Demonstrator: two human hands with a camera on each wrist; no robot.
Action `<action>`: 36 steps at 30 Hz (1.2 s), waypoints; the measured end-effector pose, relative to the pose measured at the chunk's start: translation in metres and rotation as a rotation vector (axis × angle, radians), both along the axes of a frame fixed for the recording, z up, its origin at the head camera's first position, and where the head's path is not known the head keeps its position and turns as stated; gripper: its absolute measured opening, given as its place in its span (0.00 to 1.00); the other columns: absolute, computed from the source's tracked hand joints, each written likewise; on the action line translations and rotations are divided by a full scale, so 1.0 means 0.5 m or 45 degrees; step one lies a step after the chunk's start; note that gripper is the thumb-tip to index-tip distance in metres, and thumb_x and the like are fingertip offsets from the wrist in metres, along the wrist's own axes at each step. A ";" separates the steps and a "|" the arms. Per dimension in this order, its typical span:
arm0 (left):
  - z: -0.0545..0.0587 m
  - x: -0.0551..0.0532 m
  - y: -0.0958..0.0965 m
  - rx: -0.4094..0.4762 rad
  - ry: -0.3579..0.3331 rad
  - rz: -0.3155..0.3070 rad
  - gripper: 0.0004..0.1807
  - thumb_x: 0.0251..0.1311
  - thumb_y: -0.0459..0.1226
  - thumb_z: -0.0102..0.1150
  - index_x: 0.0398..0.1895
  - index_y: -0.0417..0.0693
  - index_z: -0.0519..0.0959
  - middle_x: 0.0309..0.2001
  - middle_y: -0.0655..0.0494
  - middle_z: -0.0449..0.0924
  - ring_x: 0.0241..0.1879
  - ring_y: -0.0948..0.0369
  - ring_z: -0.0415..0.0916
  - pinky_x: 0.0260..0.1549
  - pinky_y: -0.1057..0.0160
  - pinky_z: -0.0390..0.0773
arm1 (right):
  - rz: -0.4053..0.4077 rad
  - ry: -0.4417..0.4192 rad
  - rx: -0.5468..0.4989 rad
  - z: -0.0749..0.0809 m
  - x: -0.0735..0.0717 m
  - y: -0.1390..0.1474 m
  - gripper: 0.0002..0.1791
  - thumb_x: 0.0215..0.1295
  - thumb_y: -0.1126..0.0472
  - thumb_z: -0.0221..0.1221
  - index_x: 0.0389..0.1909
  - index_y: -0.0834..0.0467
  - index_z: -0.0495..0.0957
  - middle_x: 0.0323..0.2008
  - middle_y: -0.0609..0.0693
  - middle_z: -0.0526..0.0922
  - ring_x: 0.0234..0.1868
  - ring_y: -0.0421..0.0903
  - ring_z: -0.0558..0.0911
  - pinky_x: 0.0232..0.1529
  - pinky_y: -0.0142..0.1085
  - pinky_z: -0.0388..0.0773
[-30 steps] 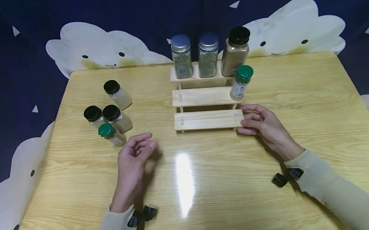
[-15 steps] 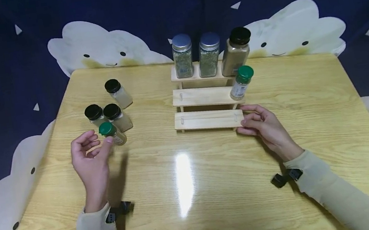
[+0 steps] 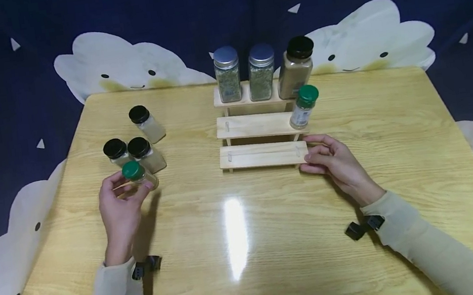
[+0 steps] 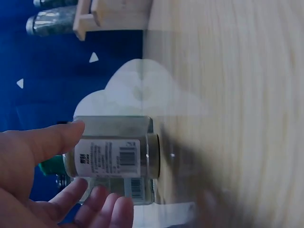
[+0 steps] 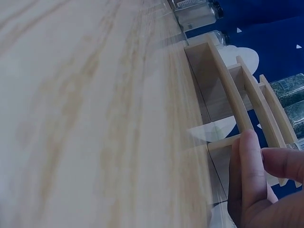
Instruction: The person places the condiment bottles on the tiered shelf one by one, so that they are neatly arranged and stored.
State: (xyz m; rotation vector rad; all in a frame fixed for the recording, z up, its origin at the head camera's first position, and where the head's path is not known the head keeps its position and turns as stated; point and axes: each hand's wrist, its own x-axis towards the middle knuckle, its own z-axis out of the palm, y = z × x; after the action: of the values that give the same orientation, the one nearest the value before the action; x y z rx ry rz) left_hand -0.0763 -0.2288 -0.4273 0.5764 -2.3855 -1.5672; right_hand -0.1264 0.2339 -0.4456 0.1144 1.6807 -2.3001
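Note:
My left hand (image 3: 120, 200) is around a small green-capped spice jar (image 4: 109, 159), thumb on one side and fingers on the other. That jar stands upright on the table, its barcode label facing the left wrist camera. Right behind it are black-capped jars (image 3: 153, 159) of pale powder. My right hand (image 3: 339, 166) pinches the right end of the lowest step of a three-step wooden rack (image 3: 264, 155). On the rack's top step stand two silver-lidded jars (image 3: 227, 76) of green herbs and a larger black-capped jar (image 3: 294, 75). Another green-capped jar (image 3: 301, 114) occupies the middle step's right end.
The wooden table (image 3: 276, 242) reaches back to a dark blue curtain (image 3: 172, 1) with cloud prints. One black-capped jar (image 3: 151, 129) stands a little behind the others on the left. A small black camera (image 3: 146, 266) is strapped to each wrist.
My left hand has swung left from the middle of the table, then closed in around the green-capped jar. The right hand stays at the rack's end. The head view has shifted slightly.

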 end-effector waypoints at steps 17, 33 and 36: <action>0.000 0.016 -0.015 -0.061 -0.026 -0.074 0.20 0.66 0.34 0.77 0.54 0.38 0.78 0.42 0.60 0.83 0.41 0.69 0.79 0.36 0.75 0.79 | 0.001 -0.011 -0.002 -0.002 0.000 -0.001 0.25 0.76 0.84 0.52 0.71 0.70 0.66 0.37 0.53 0.84 0.39 0.47 0.89 0.50 0.41 0.91; 0.014 0.030 -0.008 0.138 0.127 -0.091 0.20 0.60 0.22 0.76 0.49 0.44 0.79 0.39 0.66 0.84 0.37 0.69 0.85 0.38 0.77 0.86 | -0.001 -0.014 0.008 -0.001 0.000 -0.001 0.25 0.76 0.84 0.53 0.70 0.69 0.67 0.37 0.53 0.84 0.39 0.46 0.89 0.51 0.41 0.91; 0.023 0.035 0.005 0.124 0.163 -0.144 0.20 0.60 0.21 0.75 0.49 0.44 0.79 0.40 0.66 0.85 0.36 0.69 0.86 0.39 0.76 0.87 | -0.001 -0.013 0.009 0.000 0.000 -0.001 0.25 0.76 0.84 0.52 0.70 0.69 0.67 0.37 0.53 0.84 0.39 0.46 0.88 0.50 0.41 0.91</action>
State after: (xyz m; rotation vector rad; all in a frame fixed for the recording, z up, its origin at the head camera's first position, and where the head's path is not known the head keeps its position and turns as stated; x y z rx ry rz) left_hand -0.0590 -0.2260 -0.4159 0.3528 -2.2930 -1.7198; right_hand -0.1267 0.2333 -0.4458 0.1278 1.6842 -2.2904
